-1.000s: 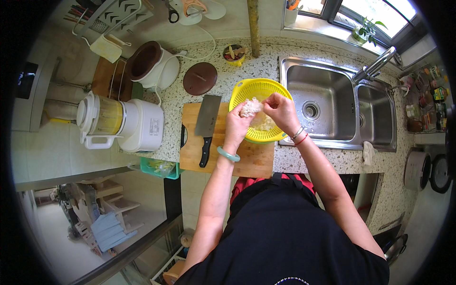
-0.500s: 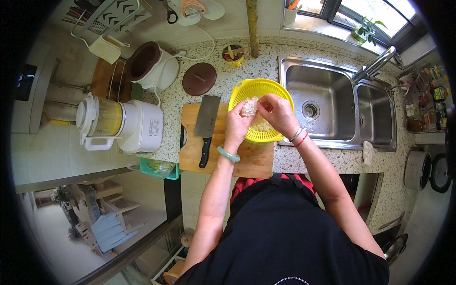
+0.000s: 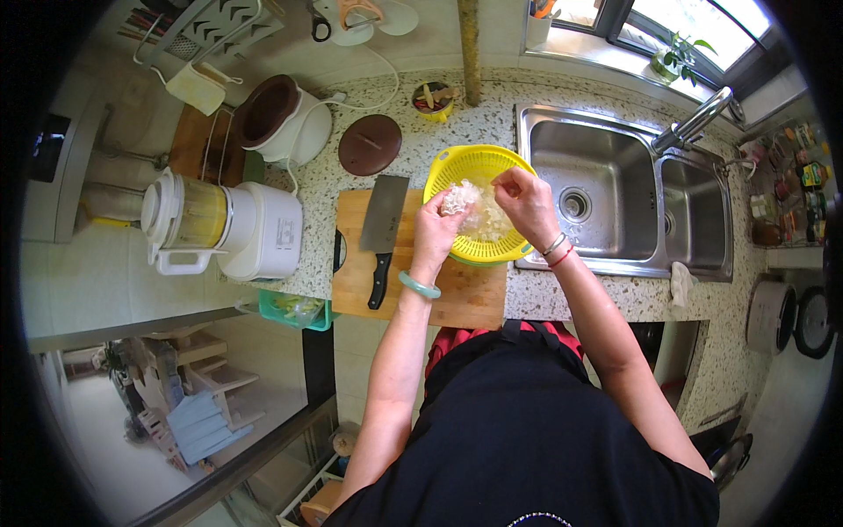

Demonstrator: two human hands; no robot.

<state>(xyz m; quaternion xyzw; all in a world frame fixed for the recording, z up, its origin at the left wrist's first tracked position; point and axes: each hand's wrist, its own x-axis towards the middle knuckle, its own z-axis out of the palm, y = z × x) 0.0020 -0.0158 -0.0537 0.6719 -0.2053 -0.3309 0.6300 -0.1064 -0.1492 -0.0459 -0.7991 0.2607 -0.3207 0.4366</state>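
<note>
Above the yellow colander (image 3: 439, 172), my left hand (image 3: 435, 230), with a green bangle at the wrist, grips a pale, frilly clump of white fungus (image 3: 457, 198). My right hand (image 3: 529, 209) is over the colander's right side, its fingertips pinched together; whatever is between them is too small to make out. Loose whitish pieces (image 3: 488, 225) lie inside the colander. Left of it, a cleaver (image 3: 384, 220) with a black handle rests on the wooden cutting board (image 3: 457, 294).
A double steel sink (image 3: 606, 158) with a faucet (image 3: 694, 119) adjoins on the right. To the left stand a white blender-like appliance (image 3: 263, 233) and a white cooker (image 3: 303, 132), its brown lid (image 3: 370, 145) on the counter. Behind the colander is a small yellow cup (image 3: 434, 101).
My right hand has drawn away from the clump toward the right, leaving a gap between the hands. My left hand still grips the white fungus, nearly in place.
</note>
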